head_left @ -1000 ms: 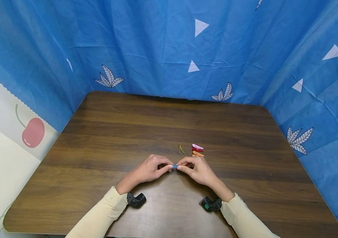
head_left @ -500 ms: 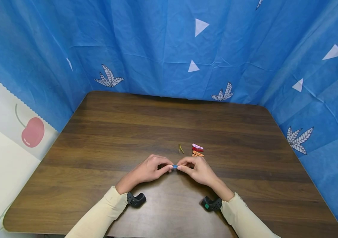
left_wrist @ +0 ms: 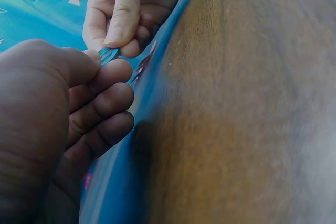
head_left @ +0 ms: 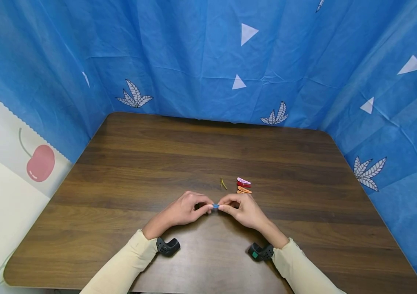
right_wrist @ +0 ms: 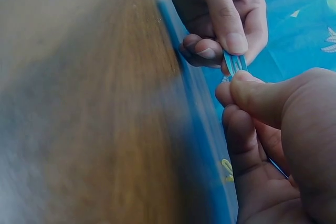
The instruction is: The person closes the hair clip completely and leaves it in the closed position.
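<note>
Blue clip (head_left: 216, 206): left of orange clip (head_left: 245, 190), nearer the person, between both hands
Left hand (head_left: 187, 208): grip pinching blue clip's left end
Right hand (head_left: 244, 210): grip pinching its right end, just near side of orange clip
Yellow item (head_left: 223, 183): V-shaped, left of orange clip, on desk (head_left: 164, 155)
Red clip (head_left: 244, 185): just beyond orange clip
Pink clip (head_left: 244, 180): farther beyond orange clip

Curtained nook: blue drapes (head_left: 179, 45), wood-grain table (head_left: 164, 151)
</note>
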A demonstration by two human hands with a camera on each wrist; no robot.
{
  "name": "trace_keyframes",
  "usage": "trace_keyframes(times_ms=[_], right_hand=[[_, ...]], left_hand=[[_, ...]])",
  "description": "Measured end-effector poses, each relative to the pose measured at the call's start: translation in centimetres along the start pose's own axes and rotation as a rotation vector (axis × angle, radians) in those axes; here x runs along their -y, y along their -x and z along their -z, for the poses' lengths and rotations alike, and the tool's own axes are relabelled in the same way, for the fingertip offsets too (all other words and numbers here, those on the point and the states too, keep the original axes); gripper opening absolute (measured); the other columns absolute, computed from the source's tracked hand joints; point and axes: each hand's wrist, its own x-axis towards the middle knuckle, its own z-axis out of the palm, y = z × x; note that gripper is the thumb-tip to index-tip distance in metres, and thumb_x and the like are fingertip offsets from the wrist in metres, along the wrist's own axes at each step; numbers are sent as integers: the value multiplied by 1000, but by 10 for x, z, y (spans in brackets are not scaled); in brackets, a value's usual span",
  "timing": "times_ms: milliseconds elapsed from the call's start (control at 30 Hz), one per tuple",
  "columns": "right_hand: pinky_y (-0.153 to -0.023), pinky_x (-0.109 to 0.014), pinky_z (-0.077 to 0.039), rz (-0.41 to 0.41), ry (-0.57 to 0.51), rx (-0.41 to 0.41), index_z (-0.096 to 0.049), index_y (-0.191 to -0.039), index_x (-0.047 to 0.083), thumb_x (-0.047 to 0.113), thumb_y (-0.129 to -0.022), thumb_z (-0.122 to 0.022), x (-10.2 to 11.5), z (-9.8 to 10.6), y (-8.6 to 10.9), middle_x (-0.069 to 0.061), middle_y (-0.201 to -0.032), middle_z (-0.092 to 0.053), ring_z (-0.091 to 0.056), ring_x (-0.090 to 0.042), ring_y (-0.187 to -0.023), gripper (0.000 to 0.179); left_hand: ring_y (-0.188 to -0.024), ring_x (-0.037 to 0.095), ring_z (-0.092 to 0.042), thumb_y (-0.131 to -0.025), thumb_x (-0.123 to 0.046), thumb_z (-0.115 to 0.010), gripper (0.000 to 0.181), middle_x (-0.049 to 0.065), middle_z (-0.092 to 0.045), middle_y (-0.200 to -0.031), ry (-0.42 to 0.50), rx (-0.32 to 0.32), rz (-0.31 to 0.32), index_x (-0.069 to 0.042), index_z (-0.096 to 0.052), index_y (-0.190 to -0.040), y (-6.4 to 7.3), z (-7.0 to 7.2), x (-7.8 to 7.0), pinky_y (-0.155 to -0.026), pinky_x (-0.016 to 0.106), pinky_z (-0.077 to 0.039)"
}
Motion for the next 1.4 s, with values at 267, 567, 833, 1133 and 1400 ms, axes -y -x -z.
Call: trace_keyframes(times_ms=[267,567,833,1133,1400], right_hand=[[-65,-23,-54,-1,-4,2,-79,-96,18,21,-94,-77,0,0,0,5,-81,-74,-64,-4,-71,4],[-65,-24,-54,3,5,5,-79,-96,19,22,-94,-78,1,1,1,5,-81,-74,-64,-4,-71,4],[-65,-23,-53,12,-12,12,-79,-95,19,22,-94,-77,1,0,1,5,-82,-74,-63,-5,-71,4],[-68,-23,-55,36,-41,7,-79,-94,15,19,-94,-77,2,0,1,2,-84,-75,-63,-4,-75,4],[-67,-23,-55,47,-56,10,-79,-94,13,18,-94,-77,2,0,1,1,-84,-75,-63,-4,-75,5]], left_hand=[[-77,-2,-62,-102,-11,-65,12,-7,-74,-85,-1,-5,-19,-10,-77,-99,0,0,0,-71,19,-53],[-76,-3,-62,-101,-10,-66,12,-7,-74,-85,8,-11,-35,-10,-77,-98,0,0,0,-69,20,-53],[-78,-2,-64,-100,-8,-66,11,-6,-74,-85,16,-25,-54,-10,-77,-98,1,-1,2,-71,20,-54],[-78,-2,-64,-101,-7,-65,13,-3,-73,-86,19,-27,-61,-9,-78,-100,1,0,1,-71,17,-53],[-79,-1,-65,-102,-8,-65,13,-3,-74,-86,18,-22,-59,-8,-77,-100,0,0,1,-73,18,-54]])
